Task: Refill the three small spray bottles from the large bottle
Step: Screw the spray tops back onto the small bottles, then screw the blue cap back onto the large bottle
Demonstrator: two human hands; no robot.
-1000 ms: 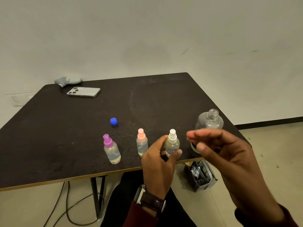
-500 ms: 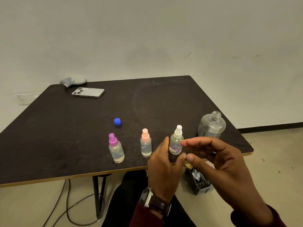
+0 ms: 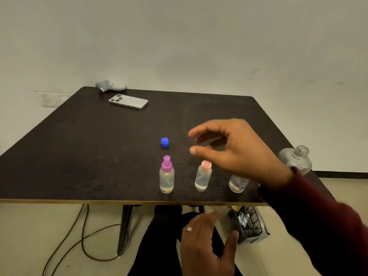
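Observation:
Three small spray bottles stand in a row near the front edge of the dark table (image 3: 79, 152): one with a purple top (image 3: 166, 175), one with a pink top (image 3: 203, 177), and a third (image 3: 238, 183) whose top is hidden behind my right hand. The large clear bottle (image 3: 296, 159) stands uncapped at the right edge. Its blue cap (image 3: 164, 142) lies behind the row. My right hand (image 3: 237, 150) hovers above the table with fingers apart, pointing left toward the cap, holding nothing. My left hand (image 3: 207, 246) is below the table edge, open and empty.
A phone (image 3: 129, 101) lies face down at the far left, with a grey controller-like object (image 3: 111, 86) behind it. Under the table are cables (image 3: 83, 240), a table leg (image 3: 124, 230) and a small dark basket (image 3: 249, 224) on the floor.
My left hand let go of the white-topped bottle and dropped below the table edge. My right hand moved forward and left over the table toward the blue cap. The camera shifted right.

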